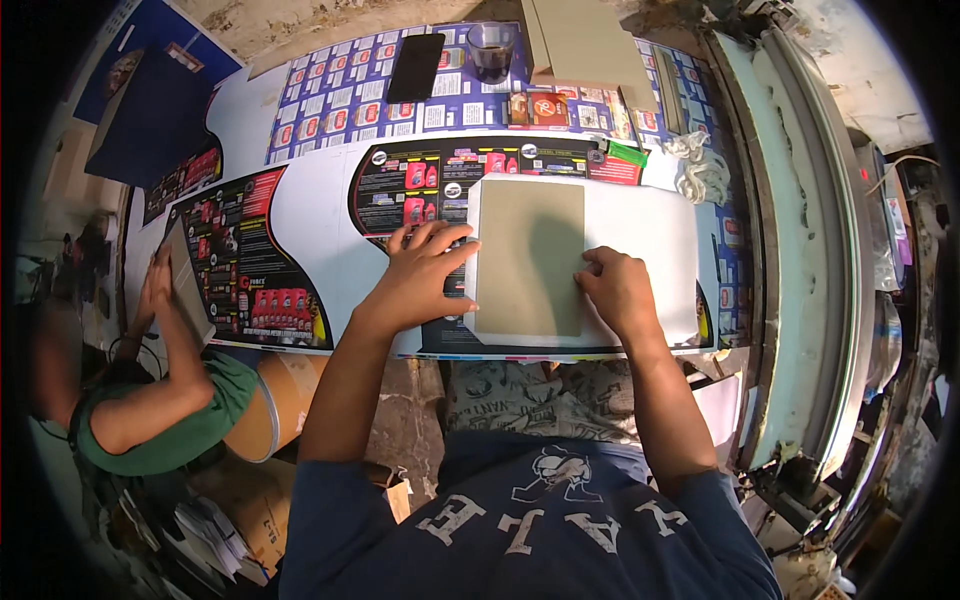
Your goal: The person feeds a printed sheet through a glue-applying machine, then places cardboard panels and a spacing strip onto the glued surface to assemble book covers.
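Note:
A grey-green rectangular board (525, 262) lies flat on a larger white sheet (648, 230), whose narrow left margin has cut-off corners. At the left margin rests my left hand (425, 272), fingers spread and thumb apart, fingertips touching the sheet's edge by the board. My right hand (615, 288) is curled at the board's right edge, thumb and index finger drawn together. Whether it pinches anything there is hidden. A dark shadow falls across part of the board.
Behind the sheet are a black phone (416, 68), a glass of dark drink (490, 54), a small red box (538, 110), a green item (627, 152) and a crumpled white cloth (700, 170). Stacked boards (590, 50) stand farther back. At left, another person's hands (155, 280) hold a board.

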The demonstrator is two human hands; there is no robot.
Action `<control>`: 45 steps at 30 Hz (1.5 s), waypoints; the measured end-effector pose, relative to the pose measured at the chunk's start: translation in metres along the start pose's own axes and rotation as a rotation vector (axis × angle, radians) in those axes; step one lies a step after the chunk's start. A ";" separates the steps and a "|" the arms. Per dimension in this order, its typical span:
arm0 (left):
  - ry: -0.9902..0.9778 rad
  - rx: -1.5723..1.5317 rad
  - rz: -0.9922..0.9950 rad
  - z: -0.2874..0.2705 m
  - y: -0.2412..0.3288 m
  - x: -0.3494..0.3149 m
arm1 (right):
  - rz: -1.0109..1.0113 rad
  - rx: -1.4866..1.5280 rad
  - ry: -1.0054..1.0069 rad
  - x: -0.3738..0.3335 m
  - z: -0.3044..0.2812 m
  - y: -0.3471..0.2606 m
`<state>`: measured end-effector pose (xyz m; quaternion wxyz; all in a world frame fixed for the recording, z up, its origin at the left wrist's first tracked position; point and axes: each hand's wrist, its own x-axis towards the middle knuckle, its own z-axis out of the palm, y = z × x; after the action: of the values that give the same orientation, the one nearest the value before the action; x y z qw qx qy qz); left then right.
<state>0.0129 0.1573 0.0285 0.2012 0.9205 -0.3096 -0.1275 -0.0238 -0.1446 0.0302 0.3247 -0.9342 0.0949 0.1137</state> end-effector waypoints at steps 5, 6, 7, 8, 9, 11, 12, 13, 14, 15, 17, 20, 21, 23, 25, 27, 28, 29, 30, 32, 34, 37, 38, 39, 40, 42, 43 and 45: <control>0.015 0.012 0.029 0.002 -0.005 -0.003 | -0.045 -0.013 0.014 -0.002 -0.002 -0.004; 0.000 0.008 0.022 0.001 -0.005 -0.004 | -0.046 -0.005 0.012 -0.003 -0.002 -0.004; -0.015 0.001 0.019 0.000 -0.004 -0.003 | -0.052 -0.011 0.015 -0.004 -0.003 -0.003; -0.030 -0.006 0.015 -0.001 -0.004 -0.003 | -0.058 -0.017 0.019 -0.004 -0.002 -0.002; -0.020 0.014 0.025 0.000 -0.006 -0.003 | -0.063 -0.023 0.022 -0.004 -0.002 -0.003; -0.027 0.013 0.018 0.000 -0.006 -0.003 | -0.039 0.000 -0.001 -0.003 -0.003 -0.004; -0.031 0.012 0.014 -0.001 -0.006 -0.003 | -0.027 0.011 -0.012 -0.003 -0.004 -0.005; -0.028 0.007 0.016 0.000 -0.006 -0.002 | -0.023 0.019 -0.007 -0.003 -0.003 -0.003; -0.025 0.002 0.018 -0.001 -0.005 -0.002 | -0.020 0.027 -0.002 -0.003 -0.001 0.000; -0.023 -0.003 0.020 -0.001 -0.004 -0.001 | -0.016 0.035 0.003 -0.002 -0.001 0.002; -0.009 -0.003 0.021 0.000 -0.005 -0.003 | -0.033 0.022 0.001 -0.003 -0.001 0.000; -0.008 -0.004 0.014 0.000 -0.004 -0.002 | -0.039 0.014 -0.002 -0.003 -0.002 -0.001; -0.011 -0.006 0.010 -0.001 -0.003 -0.002 | -0.038 0.013 -0.003 -0.003 -0.003 0.000; -0.017 -0.020 0.003 -0.003 -0.002 -0.002 | -0.045 0.018 0.008 -0.004 -0.003 -0.002; -0.012 -0.025 0.002 -0.002 -0.002 -0.003 | -0.038 0.019 0.007 -0.004 -0.003 -0.003; 0.003 -0.021 0.006 -0.001 -0.003 -0.004 | -0.016 0.015 -0.004 -0.003 -0.002 -0.003; -0.004 -0.024 0.000 -0.001 -0.002 -0.004 | -0.019 0.018 -0.008 -0.002 -0.002 -0.002; -0.012 -0.027 -0.005 -0.003 -0.001 -0.004 | -0.021 0.021 -0.010 -0.002 -0.002 -0.001; -0.020 -0.030 -0.010 -0.003 0.000 -0.004 | -0.023 0.024 -0.013 -0.001 -0.001 0.000; 0.001 -0.012 0.011 -0.002 -0.001 -0.002 | -0.037 -0.014 -0.005 -0.001 -0.003 0.000; 0.002 0.019 0.013 -0.003 0.002 0.002 | -0.044 -0.046 -0.008 0.002 -0.004 0.001; 0.025 0.102 -0.006 -0.009 0.013 0.011 | -0.042 -0.041 -0.032 0.003 -0.003 0.005; 0.031 0.069 -0.017 -0.010 0.023 0.016 | -0.035 -0.021 -0.037 0.002 -0.004 0.007; 0.078 0.075 0.018 -0.005 0.037 0.023 | -0.061 -0.037 -0.048 -0.001 -0.008 0.010; 0.124 0.078 0.047 0.004 0.051 0.030 | -0.075 0.043 -0.033 -0.012 -0.015 0.013; 0.185 0.063 0.141 0.035 0.068 0.045 | -0.110 0.240 0.206 -0.034 -0.017 0.039; 0.210 0.048 0.188 0.048 0.074 0.052 | -0.041 0.281 0.300 -0.051 -0.025 0.055; 0.207 0.075 0.161 0.061 0.087 0.063 | 0.133 0.406 0.463 -0.084 -0.046 0.103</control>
<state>-0.0050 0.0369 0.0070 0.2072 0.9079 -0.3644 -0.0035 -0.1233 -0.2441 0.0275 0.4660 -0.8431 0.2482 -0.1024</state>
